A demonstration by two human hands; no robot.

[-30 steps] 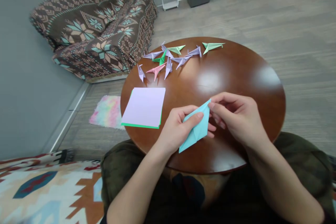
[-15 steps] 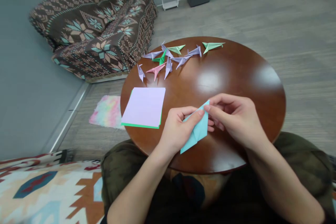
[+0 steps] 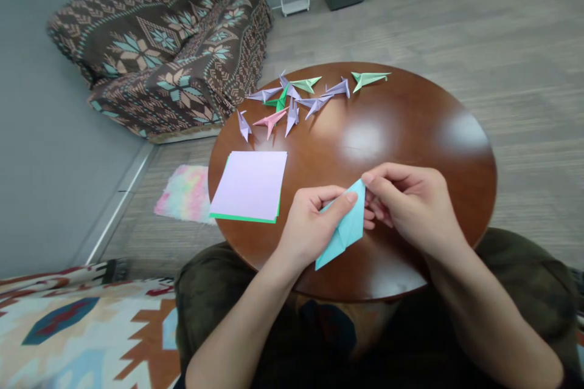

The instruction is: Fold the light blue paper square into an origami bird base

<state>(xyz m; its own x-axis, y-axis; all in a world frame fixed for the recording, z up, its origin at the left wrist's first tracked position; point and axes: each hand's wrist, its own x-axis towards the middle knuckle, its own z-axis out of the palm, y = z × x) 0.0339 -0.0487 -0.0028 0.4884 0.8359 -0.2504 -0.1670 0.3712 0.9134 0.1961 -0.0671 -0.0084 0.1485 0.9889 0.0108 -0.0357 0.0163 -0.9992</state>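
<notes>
A light-blue folded paper [image 3: 349, 228], kite-like in outline, is held tilted above the near part of the round table. My left hand [image 3: 312, 222] is closed on its left side, the thumb lying on top and the fingers behind. At the paper's upper corner, my right hand [image 3: 408, 203] pinches the tip between thumb and forefinger. The other right fingers curl partly behind the paper, where they are hard to see.
Left of my hands lies a stack of square paper [image 3: 250, 185], lilac on top with green beneath. Several folded paper cranes [image 3: 292, 115] in lilac, green and pink stand at the far left of the brown table [image 3: 410, 127]. A covered sofa [image 3: 173, 55] is beyond.
The light-blue paper has shifted slightly right. My right thumb has slid from its face up to the top corner. The left hand keeps its hold.
</notes>
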